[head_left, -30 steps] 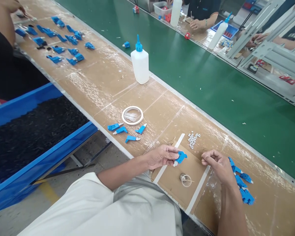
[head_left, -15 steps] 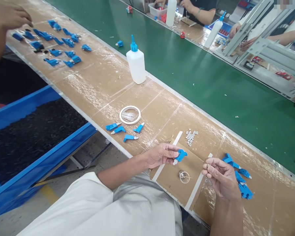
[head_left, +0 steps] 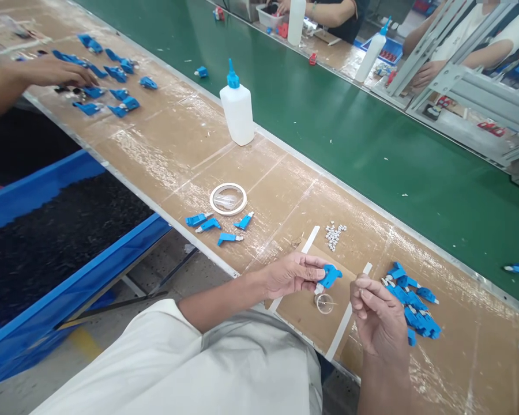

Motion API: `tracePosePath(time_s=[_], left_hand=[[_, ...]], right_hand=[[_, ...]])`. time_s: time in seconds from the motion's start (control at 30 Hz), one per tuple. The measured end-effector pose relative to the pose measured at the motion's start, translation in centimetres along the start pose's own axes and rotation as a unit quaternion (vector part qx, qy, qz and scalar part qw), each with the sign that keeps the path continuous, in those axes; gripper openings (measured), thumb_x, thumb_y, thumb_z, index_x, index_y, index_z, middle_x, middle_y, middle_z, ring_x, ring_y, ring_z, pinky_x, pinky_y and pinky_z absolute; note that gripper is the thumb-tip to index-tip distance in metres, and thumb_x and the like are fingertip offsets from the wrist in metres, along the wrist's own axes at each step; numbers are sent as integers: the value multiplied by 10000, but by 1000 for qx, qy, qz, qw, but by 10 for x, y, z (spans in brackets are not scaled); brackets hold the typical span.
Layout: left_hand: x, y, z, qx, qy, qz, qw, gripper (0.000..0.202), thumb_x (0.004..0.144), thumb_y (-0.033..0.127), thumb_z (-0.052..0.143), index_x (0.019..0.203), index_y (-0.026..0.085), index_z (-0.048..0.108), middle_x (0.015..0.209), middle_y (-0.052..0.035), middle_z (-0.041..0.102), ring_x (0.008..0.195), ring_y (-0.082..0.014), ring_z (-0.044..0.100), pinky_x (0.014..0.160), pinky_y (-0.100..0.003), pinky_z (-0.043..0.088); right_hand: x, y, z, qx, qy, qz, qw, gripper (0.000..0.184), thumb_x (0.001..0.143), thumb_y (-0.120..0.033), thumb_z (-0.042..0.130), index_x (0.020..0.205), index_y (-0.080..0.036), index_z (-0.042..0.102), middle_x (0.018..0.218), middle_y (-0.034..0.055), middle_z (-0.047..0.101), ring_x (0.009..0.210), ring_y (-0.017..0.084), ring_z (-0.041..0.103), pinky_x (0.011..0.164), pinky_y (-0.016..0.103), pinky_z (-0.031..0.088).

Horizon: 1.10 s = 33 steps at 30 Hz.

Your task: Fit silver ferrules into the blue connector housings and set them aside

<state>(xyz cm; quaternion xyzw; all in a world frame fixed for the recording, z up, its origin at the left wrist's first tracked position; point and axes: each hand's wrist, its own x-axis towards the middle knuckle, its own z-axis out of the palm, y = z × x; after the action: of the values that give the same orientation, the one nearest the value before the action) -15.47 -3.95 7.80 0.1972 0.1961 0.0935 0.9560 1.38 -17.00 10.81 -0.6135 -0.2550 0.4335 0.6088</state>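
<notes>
My left hand (head_left: 290, 275) pinches a small blue plastic part (head_left: 330, 277) with a whitish tip that points down toward me. To its right, my right hand (head_left: 379, 311) is raised with thumb and fingertips pressed together. Whatever those fingers hold, if anything, is too small or hidden to make out. Below the blue part a small clear round cup (head_left: 324, 304) with a thin stick in it stands on a brown cardboard sheet (head_left: 305, 323). A heap of tiny grey-white pieces (head_left: 334, 236) lies just beyond. Beside my right hand is a pile of blue parts (head_left: 415, 305).
Further left lie a roll of tape (head_left: 213, 202) and several blue parts (head_left: 227, 238). A white squeeze bottle (head_left: 237, 115) stands by the green conveyor belt (head_left: 311, 127). A co-worker's hand (head_left: 60, 72) reaches over blue parts. A blue bin (head_left: 155, 227) holds black pieces.
My left hand has shifted slightly right with the blue part, and my right hand has come a little left, nearer to it. The co-worker's hand has lowered onto the blue parts.
</notes>
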Motion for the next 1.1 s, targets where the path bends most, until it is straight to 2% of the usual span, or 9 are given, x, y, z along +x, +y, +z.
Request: tracePosePath(time_s=[0.1, 0.2, 0.3, 0.57, 0.7, 0.8, 1.0, 1.1], left_hand=[[0, -1, 0, -4, 1, 0, 1000, 434, 630, 284, 927, 979, 79, 773, 763, -55, 700, 634, -85, 620, 582, -170, 469], [-1, 0, -1, -6, -4, 5, 1000, 471, 604, 315, 943, 968, 68, 775, 755, -52, 692, 619, -78, 615, 584, -164, 475], [-2, 0, -1, -8, 7, 3, 1000, 500, 583, 324, 957, 974, 70, 776, 755, -46, 689, 609, -73, 619, 567, -154, 475], [-4, 1, -1, -12, 14, -11, 1000, 483, 587, 295, 957, 978, 75, 779, 764, -45, 697, 632, -79, 637, 559, -147, 483], [-5, 1, -1, -11, 12, -9, 1000, 412, 658, 236, 916, 1002, 65, 768, 786, -55, 706, 639, -73, 627, 574, -153, 483], [-5, 1, -2, -10, 13, -10, 1000, 395, 675, 220, 902, 1009, 62, 762, 788, -58, 706, 644, -79, 631, 582, -161, 485], [-5, 0, -2, -12, 16, -4, 1000, 429, 623, 268, 937, 961, 67, 765, 773, -51, 699, 624, -75, 618, 553, -150, 475], [-6, -1, -3, -11, 19, -2, 1000, 485, 588, 295, 956, 963, 59, 761, 794, -57, 704, 625, -75, 624, 555, -147, 482]], right_hand=[[-2, -1, 4, 24, 3, 4, 1000, 183, 723, -379, 821, 775, -210, 774, 636, 17, 599, 467, 92, 501, 325, 159, 343], [-7, -4, 8, 41, 13, -8, 999, 195, 701, -384, 871, 801, -232, 802, 678, 38, 660, 488, 91, 548, 359, 161, 402], [-12, -7, 10, 54, 14, -49, 997, 198, 686, -390, 900, 814, -260, 825, 663, 45, 678, 497, 100, 587, 371, 162, 435], [-28, -12, 17, 65, 8, -118, 991, 140, 754, -331, 874, 871, -266, 832, 687, 52, 667, 575, 125, 640, 385, 162, 480], [-33, -13, 23, 51, 7, -146, 988, 88, 806, -308, 827, 850, -232, 825, 657, 46, 647, 541, 120, 627, 394, 172, 484], [-33, -14, 26, 79, 45, -118, 989, 120, 786, -326, 841, 812, -213, 810, 644, 35, 633, 535, 103, 615, 406, 149, 474], [-26, -13, 30, 170, 163, 16, 972, 313, 553, -332, 967, 740, -174, 773, 658, -1, 608, 549, 48, 559, 428, 82, 451], [-24, -11, 31, 173, 204, 41, 963, 361, 501, -333, 980, 748, -173, 770, 694, -5, 621, 564, 46, 563, 426, 76, 449]])
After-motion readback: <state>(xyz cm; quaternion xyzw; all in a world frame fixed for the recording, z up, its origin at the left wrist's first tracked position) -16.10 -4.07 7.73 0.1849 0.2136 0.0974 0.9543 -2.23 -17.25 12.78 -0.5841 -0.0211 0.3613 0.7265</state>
